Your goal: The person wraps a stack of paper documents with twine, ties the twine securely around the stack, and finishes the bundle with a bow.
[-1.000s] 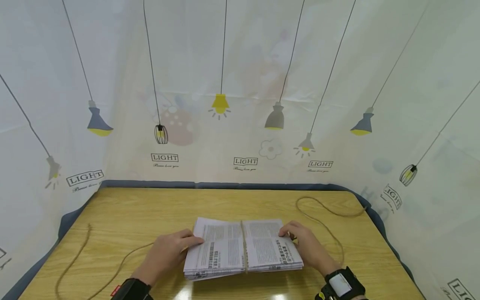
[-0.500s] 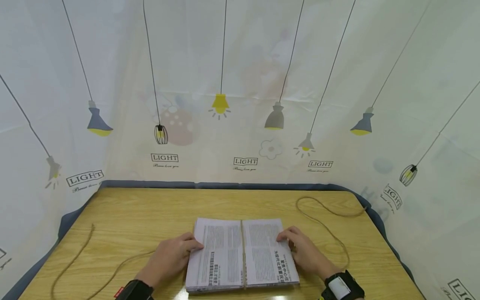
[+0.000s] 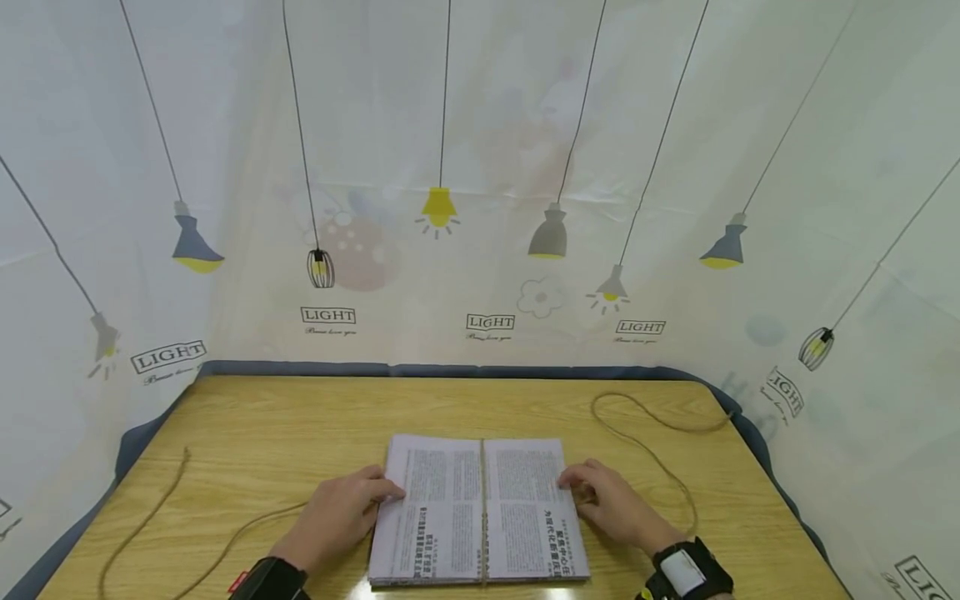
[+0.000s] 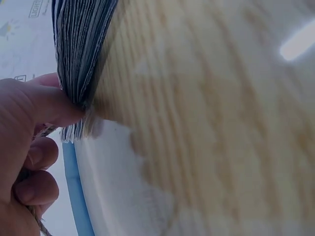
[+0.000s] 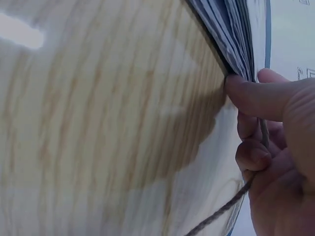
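Observation:
A stack of folded newspapers (image 3: 521, 500) lies flat in front of me, with a strand of brown twine (image 3: 483, 517) running across its middle. My left hand (image 3: 337, 508) grips the stack's left side, its thumb along the edge of the many thin layers in the left wrist view. On the opposite side my right hand (image 3: 618, 504) holds the right edge between thumb and fingers. Twine (image 5: 221, 214) passes through the curled lower fingers of that hand, and a piece also shows under the left hand's fingers. The underside of the stack is hidden.
Loose twine (image 3: 146, 521) trails over the wooden table (image 3: 337, 417) on the left, and another length of twine (image 3: 660, 462) loops toward the back right corner. A white curtain (image 3: 480, 250) printed with lamps surrounds the table's back and sides.
The stack's front edge has come down toward me, and the pile now lies flat and squarer. Both hands keep their places at its sides, with small shifts of the right hand.

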{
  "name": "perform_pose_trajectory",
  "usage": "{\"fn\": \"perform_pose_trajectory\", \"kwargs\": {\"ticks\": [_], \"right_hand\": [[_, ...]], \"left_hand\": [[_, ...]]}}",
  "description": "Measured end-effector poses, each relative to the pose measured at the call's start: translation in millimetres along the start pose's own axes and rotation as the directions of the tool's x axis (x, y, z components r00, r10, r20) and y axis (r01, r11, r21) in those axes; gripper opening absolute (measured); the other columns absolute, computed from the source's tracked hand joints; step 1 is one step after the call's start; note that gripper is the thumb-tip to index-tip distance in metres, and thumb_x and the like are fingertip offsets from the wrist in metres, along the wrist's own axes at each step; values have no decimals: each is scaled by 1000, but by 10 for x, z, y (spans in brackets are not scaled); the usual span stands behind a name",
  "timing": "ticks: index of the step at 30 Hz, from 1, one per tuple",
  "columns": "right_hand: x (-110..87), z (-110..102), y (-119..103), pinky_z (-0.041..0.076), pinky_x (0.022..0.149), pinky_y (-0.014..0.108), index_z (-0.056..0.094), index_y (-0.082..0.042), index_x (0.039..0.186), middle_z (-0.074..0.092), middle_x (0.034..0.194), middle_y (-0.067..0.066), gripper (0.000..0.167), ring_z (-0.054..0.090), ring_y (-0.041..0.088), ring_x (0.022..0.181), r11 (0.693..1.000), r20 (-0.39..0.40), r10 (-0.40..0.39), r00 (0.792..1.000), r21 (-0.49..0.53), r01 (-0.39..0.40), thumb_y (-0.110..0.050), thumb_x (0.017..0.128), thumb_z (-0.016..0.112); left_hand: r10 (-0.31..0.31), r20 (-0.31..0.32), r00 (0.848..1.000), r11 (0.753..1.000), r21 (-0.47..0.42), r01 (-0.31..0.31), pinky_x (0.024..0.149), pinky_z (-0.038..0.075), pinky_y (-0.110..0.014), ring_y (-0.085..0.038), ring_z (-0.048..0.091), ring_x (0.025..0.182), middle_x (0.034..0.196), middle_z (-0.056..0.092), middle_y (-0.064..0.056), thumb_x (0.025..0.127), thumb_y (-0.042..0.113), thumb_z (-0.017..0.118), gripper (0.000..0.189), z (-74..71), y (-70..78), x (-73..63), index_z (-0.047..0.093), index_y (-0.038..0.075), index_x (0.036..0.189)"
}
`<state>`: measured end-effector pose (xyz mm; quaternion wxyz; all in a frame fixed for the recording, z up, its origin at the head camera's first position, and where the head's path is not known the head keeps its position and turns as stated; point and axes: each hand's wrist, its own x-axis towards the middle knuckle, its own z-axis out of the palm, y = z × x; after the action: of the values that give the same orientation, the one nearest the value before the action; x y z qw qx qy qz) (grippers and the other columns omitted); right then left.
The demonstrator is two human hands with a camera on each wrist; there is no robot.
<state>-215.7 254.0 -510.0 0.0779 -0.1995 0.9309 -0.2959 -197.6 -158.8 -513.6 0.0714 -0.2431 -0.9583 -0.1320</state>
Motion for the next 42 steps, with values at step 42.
{"fn": "perform_pose_trajectory", "kwargs": {"ticks": [42], "right_hand": [[-85, -89, 21, 48, 73, 23, 64, -17, 97, 64, 89, -8, 12, 57, 4, 82, 993, -44, 114, 993, -12, -114, -12, 89, 70]], "left_hand": [[-231, -202, 952, 964, 83, 251, 69, 47, -42, -21, 58, 78, 84, 61, -1, 66, 1, 81, 31, -122, -175, -146, 63, 15, 87]]}}
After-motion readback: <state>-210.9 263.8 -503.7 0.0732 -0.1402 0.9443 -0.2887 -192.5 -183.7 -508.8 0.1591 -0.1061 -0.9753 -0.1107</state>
